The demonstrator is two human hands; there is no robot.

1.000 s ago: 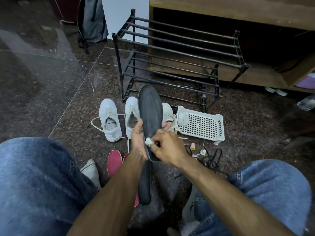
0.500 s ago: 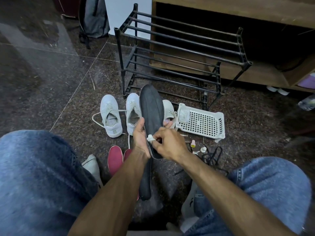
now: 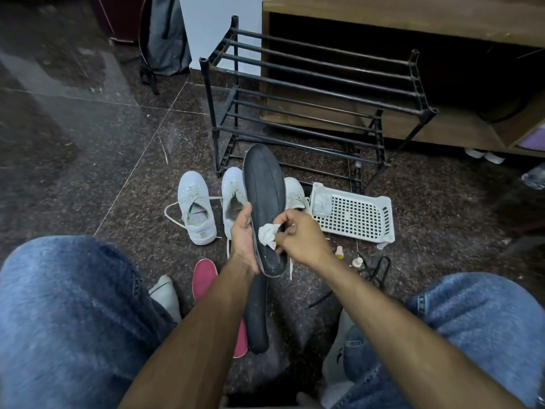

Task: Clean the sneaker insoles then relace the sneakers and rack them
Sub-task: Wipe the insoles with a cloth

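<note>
My left hand [image 3: 242, 235] grips a long black insole [image 3: 264, 187] by its left edge and holds it up over the floor. My right hand [image 3: 300, 237] pinches a crumpled white wipe [image 3: 267, 234] against the insole's lower half. A second black insole [image 3: 256, 314] lies on the floor below, beside a red insole [image 3: 204, 276]. Three white sneakers stand behind: one [image 3: 196, 211] at the left with a loose lace, one [image 3: 233, 193] partly hidden by my left hand, one [image 3: 295, 194] behind the insole. The black shoe rack [image 3: 312, 93] stands further back.
A white perforated plastic basket [image 3: 356, 216] lies right of the sneakers. Small bottles [image 3: 339, 251] and black laces [image 3: 374, 267] lie on the dark stone floor near my right knee. A wooden cabinet [image 3: 413, 22] stands behind the rack, a grey backpack [image 3: 166, 39] at the back left.
My right hand has slid the wipe a little along the insole, and more of the wipe shows. The held insole has risen slightly, baring its heel end above the insole on the floor.
</note>
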